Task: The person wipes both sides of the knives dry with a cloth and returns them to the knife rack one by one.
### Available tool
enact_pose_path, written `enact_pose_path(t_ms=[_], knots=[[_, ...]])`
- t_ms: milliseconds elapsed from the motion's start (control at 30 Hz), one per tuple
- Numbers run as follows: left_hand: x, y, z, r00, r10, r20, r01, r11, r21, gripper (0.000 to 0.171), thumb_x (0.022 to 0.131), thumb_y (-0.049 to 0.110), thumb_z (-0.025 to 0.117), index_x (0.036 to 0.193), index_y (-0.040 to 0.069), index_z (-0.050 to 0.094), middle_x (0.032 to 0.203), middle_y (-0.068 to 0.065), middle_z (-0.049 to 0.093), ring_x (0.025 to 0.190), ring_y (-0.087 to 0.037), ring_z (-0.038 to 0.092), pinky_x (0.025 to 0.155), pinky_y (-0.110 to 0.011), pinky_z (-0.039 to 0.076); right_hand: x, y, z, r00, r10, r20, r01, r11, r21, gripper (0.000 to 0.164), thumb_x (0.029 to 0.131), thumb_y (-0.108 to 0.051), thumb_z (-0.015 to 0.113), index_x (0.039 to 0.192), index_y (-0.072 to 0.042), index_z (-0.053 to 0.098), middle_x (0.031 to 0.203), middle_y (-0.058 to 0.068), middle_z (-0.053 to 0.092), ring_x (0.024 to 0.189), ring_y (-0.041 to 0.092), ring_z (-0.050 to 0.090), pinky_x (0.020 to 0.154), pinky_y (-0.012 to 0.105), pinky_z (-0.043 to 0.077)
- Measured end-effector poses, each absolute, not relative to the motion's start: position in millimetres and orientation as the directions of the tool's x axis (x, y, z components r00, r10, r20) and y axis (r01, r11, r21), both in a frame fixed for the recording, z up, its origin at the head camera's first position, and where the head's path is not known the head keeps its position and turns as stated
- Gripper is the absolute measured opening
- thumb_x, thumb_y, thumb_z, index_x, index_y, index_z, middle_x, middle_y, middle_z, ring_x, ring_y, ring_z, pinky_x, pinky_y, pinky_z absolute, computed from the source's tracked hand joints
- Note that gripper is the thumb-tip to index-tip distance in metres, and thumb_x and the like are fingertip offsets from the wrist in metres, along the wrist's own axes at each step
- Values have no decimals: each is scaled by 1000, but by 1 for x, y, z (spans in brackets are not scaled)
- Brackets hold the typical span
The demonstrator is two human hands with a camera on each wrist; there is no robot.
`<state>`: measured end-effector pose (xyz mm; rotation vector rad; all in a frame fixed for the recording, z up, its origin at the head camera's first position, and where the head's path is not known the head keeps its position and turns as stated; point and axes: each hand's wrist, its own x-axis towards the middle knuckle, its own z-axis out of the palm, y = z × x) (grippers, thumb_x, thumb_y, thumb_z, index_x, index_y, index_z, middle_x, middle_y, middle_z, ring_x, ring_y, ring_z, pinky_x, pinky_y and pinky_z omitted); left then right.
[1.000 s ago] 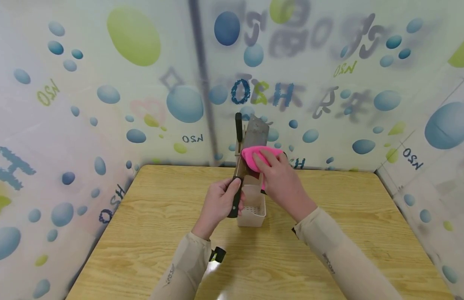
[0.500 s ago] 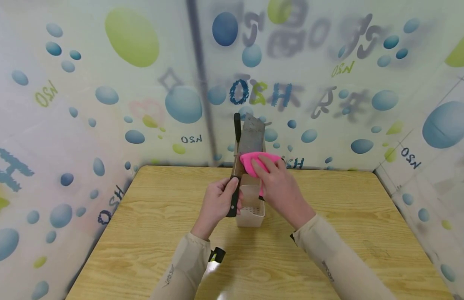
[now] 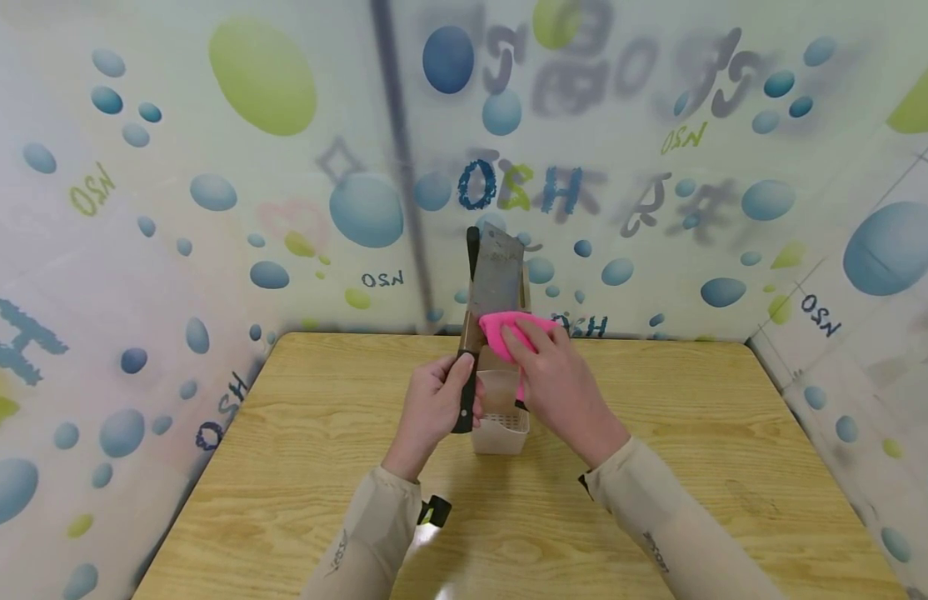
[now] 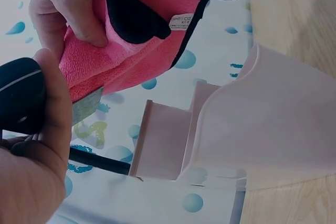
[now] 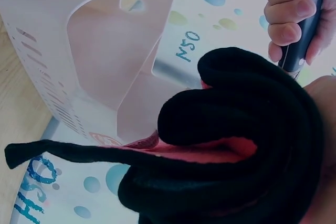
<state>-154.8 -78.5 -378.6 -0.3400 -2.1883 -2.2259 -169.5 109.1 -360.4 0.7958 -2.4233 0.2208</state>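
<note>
Plainly, two hands are at work on one cleaver, which is held above the far middle part of the single wooden worktop. The left hand grips its black handle, thumb along the near end, with the broad metal blade slanting up and away toward the far wall. The right hand clasps one pink cloth with black edging, laid against the blade's near part, close to the handle. Beneath and beyond the cleaver stands one pale slotted holder on the worktop. One more black handle rises at the holder's far left. Two beige sleeves reach in from the near side.
</note>
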Motion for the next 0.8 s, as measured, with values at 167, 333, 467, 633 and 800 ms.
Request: enact_pose_path(t_ms=[167,333,467,633,800], knots=[[-154,-78,-380,-976,150,156,154,-28,988,44,102,32,50,84,-7,61,72,-35,57,44,-20,58,45,-41,54,-168,109,-359,-668,-493,558,-584,811,18,59,76,1,72,133,-6,59,131,19,57,101,40,55,83,43,54],[-153,-78,-381,-977,156,142,139,-27,990,45,100,35,51,84,-5,60,75,-35,57,45,-20,58,45,-39,54,-169,110,-359,-674,-494,549,-582,813,17,61,75,2,71,134,-6,58,132,19,57,103,39,54,83,42,53],[-153,-78,-382,-978,155,137,134,-26,991,46,100,37,52,85,-6,60,72,-28,59,46,-21,58,45,-39,54,-173,111,-359,-677,-493,546,-571,820,33,61,74,1,73,133,-7,59,133,19,56,104,40,55,83,42,54],[-152,-78,-381,-979,159,125,121,-35,992,43,100,35,53,85,-5,60,70,-21,61,46,-22,58,44,-39,53,-179,113,-356,-683,-496,537,-554,830,61,61,75,-1,74,134,-7,58,134,20,56,105,42,56,83,42,54],[-151,-77,-381,-977,178,120,117,-28,993,44,100,34,52,86,-7,59,73,-30,59,45,-20,58,44,-39,53,-185,116,-350,-703,-477,527,-529,846,60,62,75,-2,74,134,-8,58,135,20,55,101,42,56,80,41,55]])
